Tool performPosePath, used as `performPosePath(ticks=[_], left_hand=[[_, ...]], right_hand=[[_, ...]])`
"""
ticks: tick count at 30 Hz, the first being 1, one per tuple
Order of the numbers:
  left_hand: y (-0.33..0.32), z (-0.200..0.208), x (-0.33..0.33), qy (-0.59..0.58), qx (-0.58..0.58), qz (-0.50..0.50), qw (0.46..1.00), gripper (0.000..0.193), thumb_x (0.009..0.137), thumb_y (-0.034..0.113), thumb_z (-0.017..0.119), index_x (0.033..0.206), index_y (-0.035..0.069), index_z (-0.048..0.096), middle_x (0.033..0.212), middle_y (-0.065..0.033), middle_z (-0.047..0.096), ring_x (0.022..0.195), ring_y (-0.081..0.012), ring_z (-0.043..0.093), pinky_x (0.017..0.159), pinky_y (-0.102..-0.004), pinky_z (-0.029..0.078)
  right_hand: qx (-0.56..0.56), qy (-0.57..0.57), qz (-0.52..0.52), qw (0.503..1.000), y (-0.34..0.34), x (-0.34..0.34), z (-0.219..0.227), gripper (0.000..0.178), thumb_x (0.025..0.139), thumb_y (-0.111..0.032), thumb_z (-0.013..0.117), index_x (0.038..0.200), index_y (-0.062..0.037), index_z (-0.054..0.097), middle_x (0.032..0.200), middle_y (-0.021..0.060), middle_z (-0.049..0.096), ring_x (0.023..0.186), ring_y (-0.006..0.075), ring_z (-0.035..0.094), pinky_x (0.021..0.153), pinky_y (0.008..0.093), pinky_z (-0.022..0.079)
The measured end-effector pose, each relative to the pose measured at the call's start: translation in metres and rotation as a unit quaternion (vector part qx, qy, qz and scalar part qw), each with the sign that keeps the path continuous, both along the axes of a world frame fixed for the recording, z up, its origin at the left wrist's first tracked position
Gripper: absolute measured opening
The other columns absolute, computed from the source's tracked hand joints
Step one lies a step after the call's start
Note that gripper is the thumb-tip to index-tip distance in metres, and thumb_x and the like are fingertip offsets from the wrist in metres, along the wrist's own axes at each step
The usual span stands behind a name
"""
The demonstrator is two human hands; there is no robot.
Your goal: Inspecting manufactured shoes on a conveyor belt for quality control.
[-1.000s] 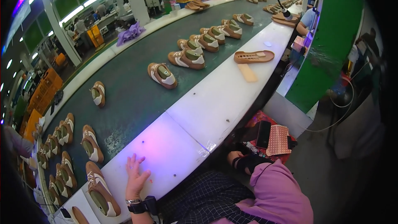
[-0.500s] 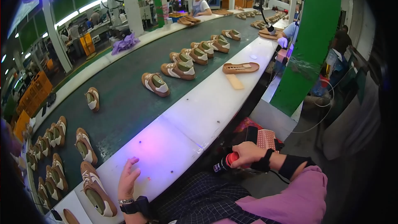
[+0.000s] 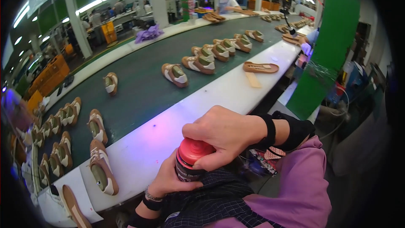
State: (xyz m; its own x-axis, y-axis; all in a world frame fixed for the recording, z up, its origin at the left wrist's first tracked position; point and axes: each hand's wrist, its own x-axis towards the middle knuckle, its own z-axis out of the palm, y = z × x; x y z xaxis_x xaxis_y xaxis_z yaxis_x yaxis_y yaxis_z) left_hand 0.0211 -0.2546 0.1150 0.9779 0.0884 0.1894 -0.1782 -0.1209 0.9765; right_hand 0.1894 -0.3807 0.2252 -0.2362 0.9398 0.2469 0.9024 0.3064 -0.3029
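Observation:
Both of my hands are on a dark bottle (image 3: 184, 172) with a red lid (image 3: 195, 149), held above my lap beside the white ledge. My left hand (image 3: 166, 179) wraps round its dark body from the left. From above, my right hand (image 3: 223, 133) grips the lid, its thumb on the near side and fingers on the far side. Left of my hands, a brown and white sneaker (image 3: 101, 169) lies on the ledge. Behind it on the green conveyor belt sits another sneaker (image 3: 96, 127).
The white ledge (image 3: 219, 95) runs along the conveyor belt (image 3: 139, 80), which carries several sneakers. On the ledge lie a brown sole (image 3: 261, 67) and a beige strip (image 3: 253, 80). A green pillar (image 3: 327, 59) stands right. Another person (image 3: 228, 4) is across the belt.
My right hand has lifted the bottle from low on the right to in front of me. The left hand, open over the ledge before, has closed round it. The view has shifted.

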Motion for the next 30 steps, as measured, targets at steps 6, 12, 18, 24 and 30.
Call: performPosePath(ticks=[6,12,18,24,30], left_hand=[[-0.004,-0.024,-0.021,-0.087,0.119,0.284,0.947,0.072,0.059,0.021,0.082,0.117,0.000,0.044,0.100,-0.0123,0.060,0.091,-0.0187,0.060,0.080,-0.0316,0.048],[-0.003,-0.011,-0.041,-0.108,0.139,0.274,0.945,0.071,0.057,0.022,0.081,0.115,0.000,0.046,0.099,-0.0120,0.060,0.091,-0.0188,0.060,0.080,-0.0315,0.048],[0.006,-0.013,-0.055,-0.038,0.008,0.029,0.999,0.076,0.054,0.021,0.081,0.119,0.002,0.046,0.104,-0.0097,0.058,0.098,-0.0170,0.056,0.087,-0.0303,0.043],[0.007,-0.022,-0.038,-0.025,-0.283,-0.302,0.910,0.075,0.054,0.019,0.081,0.119,0.001,0.048,0.108,-0.0086,0.057,0.102,-0.0160,0.053,0.091,-0.0299,0.041],[0.023,0.011,-0.040,0.017,-0.078,-0.034,0.996,0.077,0.055,0.018,0.080,0.122,0.000,0.045,0.110,-0.0059,0.056,0.101,-0.0148,0.053,0.091,-0.0292,0.041]], right_hand=[[0.116,-0.085,0.028,0.989,0.045,-0.039,-0.024,0.043,0.077,-0.044,0.057,0.080,-0.0020,0.050,0.062,0.0135,0.052,0.055,0.0322,0.055,0.050,0.0369,0.045],[0.242,-0.064,0.133,0.959,0.062,-0.046,-0.023,0.042,0.076,-0.044,0.059,0.073,-0.0026,0.053,0.056,0.0079,0.047,0.045,0.0254,0.050,0.040,0.0333,0.040],[0.202,-0.037,0.280,0.938,0.059,-0.051,-0.003,0.045,0.076,-0.042,0.059,0.085,0.0022,0.056,0.061,0.0076,0.049,0.048,0.0227,0.052,0.040,0.0318,0.040],[0.152,0.041,0.334,0.929,0.057,-0.042,0.007,0.047,0.077,-0.041,0.062,0.095,0.0022,0.055,0.069,0.0092,0.054,0.055,0.0244,0.055,0.047,0.0326,0.043],[-0.016,0.001,0.136,0.991,0.046,-0.024,0.013,0.054,0.077,-0.042,0.066,0.105,0.0015,0.052,0.083,0.0158,0.058,0.068,0.0312,0.059,0.058,0.0341,0.047]])
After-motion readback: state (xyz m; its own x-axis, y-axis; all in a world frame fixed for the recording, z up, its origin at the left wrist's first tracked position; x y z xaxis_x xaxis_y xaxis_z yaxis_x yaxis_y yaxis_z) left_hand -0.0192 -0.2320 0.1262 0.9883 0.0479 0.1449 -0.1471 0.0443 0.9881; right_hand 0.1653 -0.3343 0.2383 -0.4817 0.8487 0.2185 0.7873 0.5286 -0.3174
